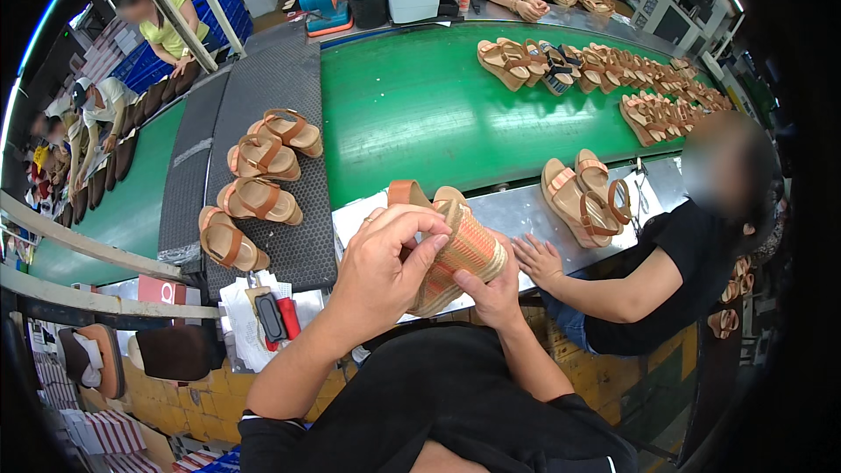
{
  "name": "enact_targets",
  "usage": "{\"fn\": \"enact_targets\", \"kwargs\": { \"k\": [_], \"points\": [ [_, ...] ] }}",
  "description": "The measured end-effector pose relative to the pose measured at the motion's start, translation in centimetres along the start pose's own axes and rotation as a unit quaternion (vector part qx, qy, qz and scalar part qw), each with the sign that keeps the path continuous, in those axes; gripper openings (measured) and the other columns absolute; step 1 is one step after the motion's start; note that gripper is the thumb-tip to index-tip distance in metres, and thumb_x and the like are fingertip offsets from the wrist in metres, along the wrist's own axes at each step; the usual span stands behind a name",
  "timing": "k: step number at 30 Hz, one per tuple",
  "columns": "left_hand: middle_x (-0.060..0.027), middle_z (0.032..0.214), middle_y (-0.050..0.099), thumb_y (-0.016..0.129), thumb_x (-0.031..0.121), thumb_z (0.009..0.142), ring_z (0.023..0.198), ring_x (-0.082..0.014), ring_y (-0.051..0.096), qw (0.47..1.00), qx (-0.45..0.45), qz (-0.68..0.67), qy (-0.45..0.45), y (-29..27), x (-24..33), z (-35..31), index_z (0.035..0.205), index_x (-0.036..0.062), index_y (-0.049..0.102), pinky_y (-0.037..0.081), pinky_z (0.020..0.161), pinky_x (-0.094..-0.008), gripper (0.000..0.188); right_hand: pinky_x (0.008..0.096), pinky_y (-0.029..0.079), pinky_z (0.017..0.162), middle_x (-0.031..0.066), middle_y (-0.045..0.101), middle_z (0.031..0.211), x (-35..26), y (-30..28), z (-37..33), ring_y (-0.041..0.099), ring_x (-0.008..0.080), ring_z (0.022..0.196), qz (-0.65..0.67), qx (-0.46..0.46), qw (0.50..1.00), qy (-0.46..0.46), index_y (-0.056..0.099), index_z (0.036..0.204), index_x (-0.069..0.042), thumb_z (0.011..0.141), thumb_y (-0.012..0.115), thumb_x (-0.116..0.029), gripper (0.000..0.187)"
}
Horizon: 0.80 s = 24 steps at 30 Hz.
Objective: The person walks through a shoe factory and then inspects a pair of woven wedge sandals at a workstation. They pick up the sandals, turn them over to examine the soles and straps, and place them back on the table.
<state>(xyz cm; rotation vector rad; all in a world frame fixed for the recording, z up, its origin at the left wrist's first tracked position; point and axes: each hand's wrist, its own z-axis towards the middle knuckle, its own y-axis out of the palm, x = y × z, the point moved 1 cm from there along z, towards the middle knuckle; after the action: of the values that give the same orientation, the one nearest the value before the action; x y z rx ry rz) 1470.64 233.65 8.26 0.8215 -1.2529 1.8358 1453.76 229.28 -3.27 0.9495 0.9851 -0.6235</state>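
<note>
A wedge sandal [469, 241] with a woven orange and tan side and a brown ankle strap [408, 194] is tilted up in front of my chest. My right hand [492, 291] grips it from the right, thumb pressed on the wedge. At its upper left edge, the thumb and forefinger of my left hand [390, 250] are pinched together against the sandal; whatever lies between those fingertips is too small to make out. White paper [349, 221] lies behind my left hand on the bench.
Several sandals [263, 158] stand on a black ribbed mat [272, 79] at left. A red-handled tool [288, 317] lies on papers nearby. Beyond runs a green conveyor [394, 105] carrying sandal rows [604, 70]. At right, a co-worker's hand [539, 260] rests beside a sandal pair [583, 201].
</note>
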Motion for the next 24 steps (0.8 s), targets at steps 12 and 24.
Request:
{"fn": "enact_targets", "kwargs": {
  "k": [12,24],
  "points": [
    [-0.0098,0.094,0.067,0.067,0.011,0.087,0.085,-0.0281,0.063,0.999,0.004,0.049,-0.017,-0.6,0.3,-0.2,0.094,0.0019,0.066,0.051,0.071,-0.0375,0.011,0.0364,0.046,0.101,0.0144,0.054,0.126,0.9,0.5,-0.7,0.056,0.0204,0.117,-0.049,0.011,0.999,-0.008,0.037,0.134,0.001,0.081,0.076,-0.002,0.065],
    [-0.0066,0.091,0.067,0.070,0.003,0.079,0.076,-0.0261,0.063,0.969,0.061,0.182,0.157,-0.9,0.0,-0.8,0.093,0.0040,0.067,0.051,0.065,-0.0344,0.014,0.0366,0.050,0.096,0.0182,0.056,0.124,1.5,1.0,-0.5,0.060,0.0230,0.112,-0.212,0.014,0.963,-0.163,0.037,0.135,0.002,0.080,0.078,-0.002,0.069]
  ]
}}
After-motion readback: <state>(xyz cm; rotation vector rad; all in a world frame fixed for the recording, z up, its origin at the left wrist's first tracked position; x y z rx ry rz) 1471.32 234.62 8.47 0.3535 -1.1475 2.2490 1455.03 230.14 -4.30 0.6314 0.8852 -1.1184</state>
